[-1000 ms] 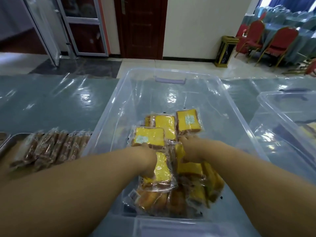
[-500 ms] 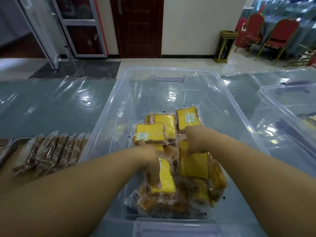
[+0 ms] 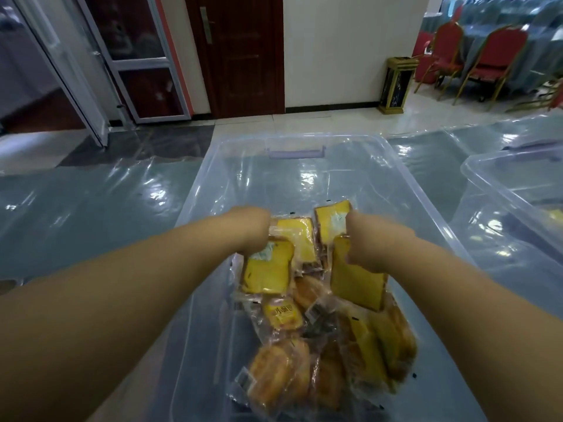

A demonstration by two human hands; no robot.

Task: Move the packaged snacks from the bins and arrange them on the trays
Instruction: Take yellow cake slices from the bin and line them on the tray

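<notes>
A clear plastic bin stands in front of me and holds several wrapped yellow cake slices and bread packs. Both my hands are inside it. My left hand grips the top of one yellow cake pack, which hangs tilted below it. My right hand grips another yellow cake pack the same way. Both packs are raised above the pile. No tray is in view.
A second clear bin stands to the right. The table is covered in a shiny clear sheet. Beyond it are a tiled floor, a dark door, a litter bin and red chairs.
Both hands have lifted with a cake pack each, from the pile toward the far side of the bin. The view has tilted, and the tray of snacks at the left is out of sight.
</notes>
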